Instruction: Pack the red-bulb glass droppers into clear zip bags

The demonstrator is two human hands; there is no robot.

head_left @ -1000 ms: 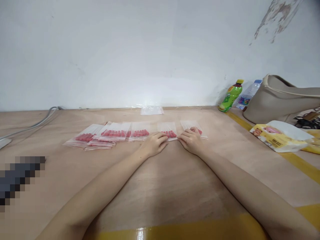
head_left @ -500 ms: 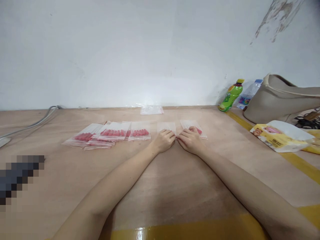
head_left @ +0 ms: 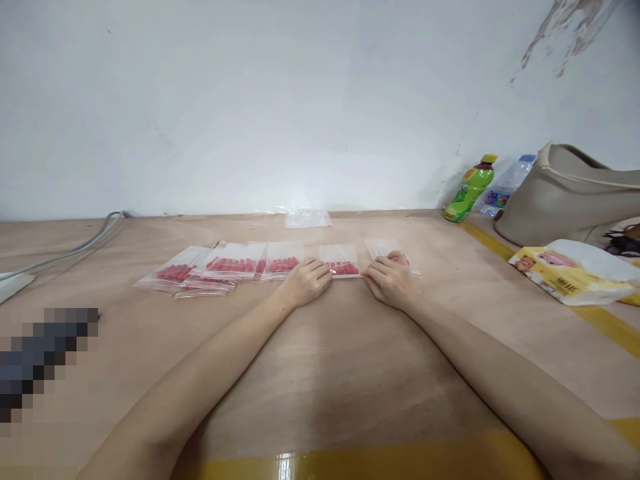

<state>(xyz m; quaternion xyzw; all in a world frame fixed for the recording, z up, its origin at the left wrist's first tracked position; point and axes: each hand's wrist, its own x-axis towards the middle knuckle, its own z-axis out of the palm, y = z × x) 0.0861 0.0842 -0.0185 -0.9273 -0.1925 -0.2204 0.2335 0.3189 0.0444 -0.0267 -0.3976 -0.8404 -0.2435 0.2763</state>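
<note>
A clear bag (head_left: 339, 257) with red pieces lies flat between my hands. My left hand (head_left: 306, 281) has its fingers curled at the bag's lower left corner. At its lower right corner is my right hand (head_left: 389, 279), fingers also curled; whether either pinches the bag is too small to tell. Another bag (head_left: 381, 249) lies partly under my right hand. To the left, a bag of red pieces (head_left: 283, 261) sits beside my left hand, next to overlapping filled bags (head_left: 233, 261) and a further one (head_left: 175, 270).
Flat clear bags (head_left: 307, 219) lie by the wall. At the right are a green bottle (head_left: 470, 190), a clear bottle (head_left: 505, 190), a grey bag (head_left: 575, 193) and a yellow-white packet (head_left: 565, 273). A cable (head_left: 95, 235) and a pixelated dark object (head_left: 40, 360) are at the left.
My left hand has moved left and my right hand slightly right, so the hands are farther apart. The red pieces in the bag between them now show. The view has shifted slightly.
</note>
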